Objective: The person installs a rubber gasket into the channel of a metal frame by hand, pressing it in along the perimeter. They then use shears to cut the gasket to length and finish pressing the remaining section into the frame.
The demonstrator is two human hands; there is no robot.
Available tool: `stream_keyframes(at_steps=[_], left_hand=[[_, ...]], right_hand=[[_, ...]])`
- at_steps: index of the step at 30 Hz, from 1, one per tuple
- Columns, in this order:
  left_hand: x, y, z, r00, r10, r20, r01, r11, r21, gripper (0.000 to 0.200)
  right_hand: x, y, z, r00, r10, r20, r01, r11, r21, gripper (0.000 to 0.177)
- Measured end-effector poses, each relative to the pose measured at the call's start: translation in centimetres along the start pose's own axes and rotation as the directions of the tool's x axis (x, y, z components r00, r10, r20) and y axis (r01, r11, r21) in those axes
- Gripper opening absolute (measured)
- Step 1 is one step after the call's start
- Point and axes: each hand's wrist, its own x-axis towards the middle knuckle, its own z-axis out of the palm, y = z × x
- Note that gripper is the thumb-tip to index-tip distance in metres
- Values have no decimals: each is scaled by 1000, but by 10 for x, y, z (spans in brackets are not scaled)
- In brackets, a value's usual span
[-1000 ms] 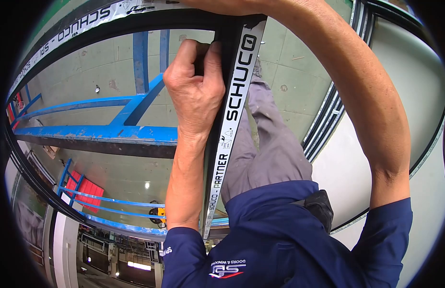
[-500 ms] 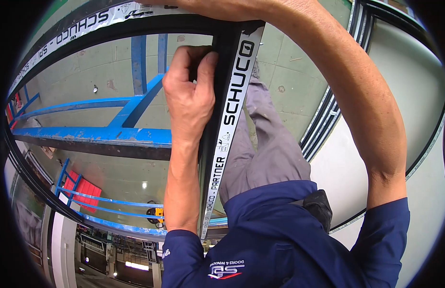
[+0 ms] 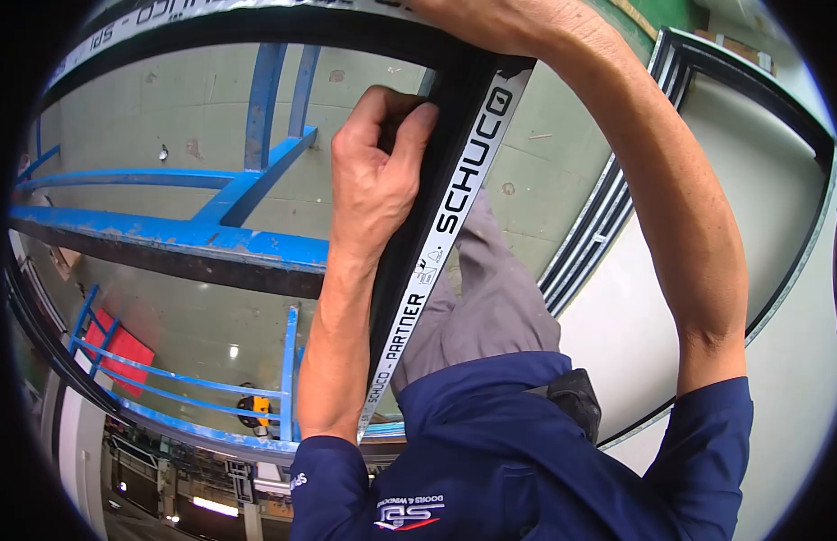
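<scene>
A black frame (image 3: 441, 135) with a white printed SCHUCO strip (image 3: 450, 216) slants down through the middle, its corner near the top. My left hand (image 3: 382, 158) is against the inner side of this frame, fingers curled and thumb pressed toward them; whatever is between the fingertips is hidden. Over the corner at the top edge reaches my right hand (image 3: 491, 20), bent inward, with its fingers outside the picture.
A blue metal stand (image 3: 247, 239) with a black-edged bar is at left. Farther down lie a red panel (image 3: 121, 347) and a yellow-and-black item (image 3: 253, 410). Another black frame with pale panels (image 3: 752, 171) is at right. Green floor (image 3: 184, 108) shows between them.
The view has shifted, so the frame looks more slanted and its corner sits farther right. Both hands keep nearly the same positions against the frame.
</scene>
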Motion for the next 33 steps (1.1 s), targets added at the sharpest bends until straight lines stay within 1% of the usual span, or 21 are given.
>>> stream_keyframes(at_steps=[1,2,4,5,6,8,9,10,13,14,17,20,23,24,27,29,30,33], left_hand=[[0,0,1,1000,12,-9,-12,1000,-12,18],[-1,2,-1,999,-34,19,33,998,58,20],[-4,-2,-1,1000,-17,5,17,1000,-15,21],[-5,-2,-4,1000,3,3,-2,999,-46,21],[-9,1,-13,998,-27,50,24,999,46,20],[-28,-14,-27,997,58,-45,-48,980,191,23],[-41,-23,-29,991,101,-85,-76,962,262,26],[-54,-22,-30,997,49,-51,-28,936,350,32],[-49,-16,-21,998,42,-54,-17,918,396,36],[-41,-18,-17,997,62,-56,-35,918,396,39],[-23,-22,-5,996,13,-87,11,963,270,36],[-9,-18,2,993,-39,-108,63,971,229,37],[9,-15,9,990,-90,-105,116,956,270,39],[16,-17,13,991,-47,-123,78,961,264,42],[24,-21,16,990,-49,-130,88,945,315,48],[18,-28,11,964,-241,-108,247,968,42,51],[17,-31,7,940,-330,-83,322,942,-98,53],[-22,-23,-13,884,-468,1,453,855,-252,61]], right_hand=[[2,-4,-3,994,104,22,-105,990,98,63],[2,-7,-4,977,204,56,-211,959,190,68],[2,-3,-2,991,131,28,-134,981,142,88],[3,-9,-6,983,178,51,-184,969,164,91],[3,-16,-9,972,224,74,-234,954,185,94],[2,-11,-8,990,133,54,-142,959,244,94],[3,-11,-11,988,147,41,-153,961,230,94],[2,-12,-10,986,162,35,-165,961,221,94],[1,-14,-8,981,189,43,-194,966,170,95],[0,-15,-7,979,201,45,-206,966,157,95],[1,-14,-7,979,201,38,-205,968,142,96],[0,-15,-6,976,214,42,-218,966,138,98],[-1,-16,-7,976,216,37,-219,967,134,97],[-1,-16,-7,977,212,32,-215,968,132,97],[0,-12,-7,985,170,8,-169,973,160,95],[-5,-16,-8,975,220,19,-220,960,172,93],[-4,-19,-10,971,237,28,-238,955,175,92],[-3,-22,-14,985,174,11,-173,964,202,90]])
